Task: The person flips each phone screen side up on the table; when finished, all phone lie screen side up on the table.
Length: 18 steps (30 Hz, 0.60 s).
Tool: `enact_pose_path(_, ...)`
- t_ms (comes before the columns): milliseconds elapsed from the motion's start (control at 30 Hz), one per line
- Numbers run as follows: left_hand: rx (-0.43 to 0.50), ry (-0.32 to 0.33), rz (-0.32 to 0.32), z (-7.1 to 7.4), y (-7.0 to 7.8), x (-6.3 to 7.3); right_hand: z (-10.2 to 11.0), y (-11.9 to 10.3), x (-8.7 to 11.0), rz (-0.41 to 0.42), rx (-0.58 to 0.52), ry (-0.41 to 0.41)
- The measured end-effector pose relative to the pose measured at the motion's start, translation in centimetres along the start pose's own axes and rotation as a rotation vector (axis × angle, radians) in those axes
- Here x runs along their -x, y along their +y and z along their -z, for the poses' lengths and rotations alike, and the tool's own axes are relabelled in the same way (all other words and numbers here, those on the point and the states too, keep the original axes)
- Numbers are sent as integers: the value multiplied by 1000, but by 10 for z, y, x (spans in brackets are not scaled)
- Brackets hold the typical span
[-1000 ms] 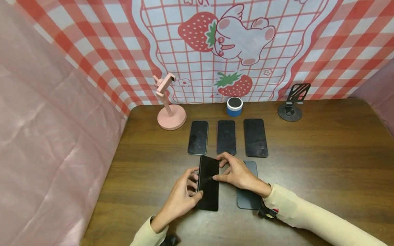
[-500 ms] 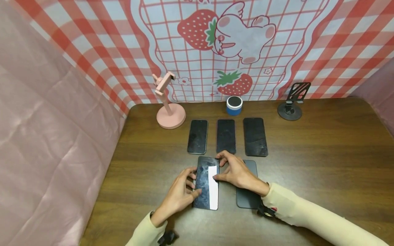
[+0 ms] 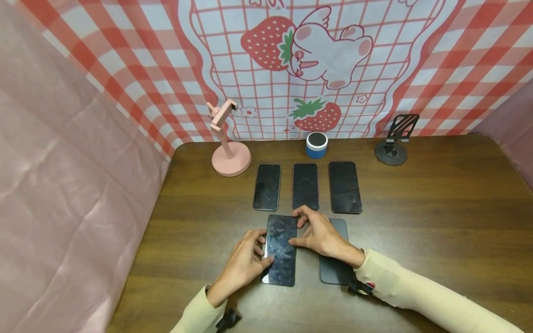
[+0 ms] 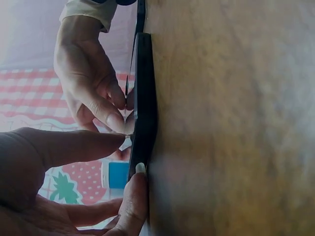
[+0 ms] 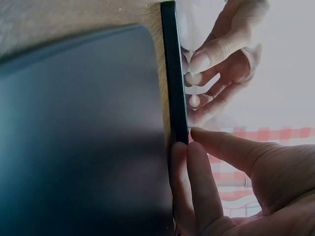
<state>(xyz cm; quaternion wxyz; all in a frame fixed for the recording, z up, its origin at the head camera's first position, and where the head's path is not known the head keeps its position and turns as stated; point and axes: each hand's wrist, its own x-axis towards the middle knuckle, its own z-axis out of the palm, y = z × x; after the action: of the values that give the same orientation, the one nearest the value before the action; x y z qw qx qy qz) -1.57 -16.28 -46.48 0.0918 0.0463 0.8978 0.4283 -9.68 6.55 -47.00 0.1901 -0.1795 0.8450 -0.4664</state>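
A dark smartphone (image 3: pixel 281 252) with a smudged screen lies between my hands in the head view, a thin bright strip along its lower left edge. My left hand (image 3: pixel 245 263) pinches its left side, thumb over the screen and fingers at the edge. At the upper right edge my right hand (image 3: pixel 320 234) grips it, thumb on the glass. Edge-on in the left wrist view, the smartphone (image 4: pixel 144 88) sits right at the tabletop. A dark grey phone (image 3: pixel 333 273) lies partly under my right hand and wrist; it fills much of the right wrist view.
Several phones form a row behind my hands: a left one (image 3: pixel 267 187), a middle one (image 3: pixel 305 186) and a right one (image 3: pixel 345 187). Along the back stand a pink phone stand (image 3: pixel 231 159), a blue-and-white round speaker (image 3: pixel 317 150) and a black folding stand (image 3: pixel 390 152).
The smartphone's left edge has come down, so it lies flatter. Its screen went from plain black to smudged, and the wide white glare shrank to a strip at left. Both hands keep their grip.
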Motion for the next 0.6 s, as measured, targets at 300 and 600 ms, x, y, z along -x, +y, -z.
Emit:
enact_pose_path(300,-58,-1,-5,0,6,-3,5,1,5,-7,-61,-24)
enact_pose_path(600,-143,87,-46,0,14,-3,18,-3,17,-5,-147,-34)
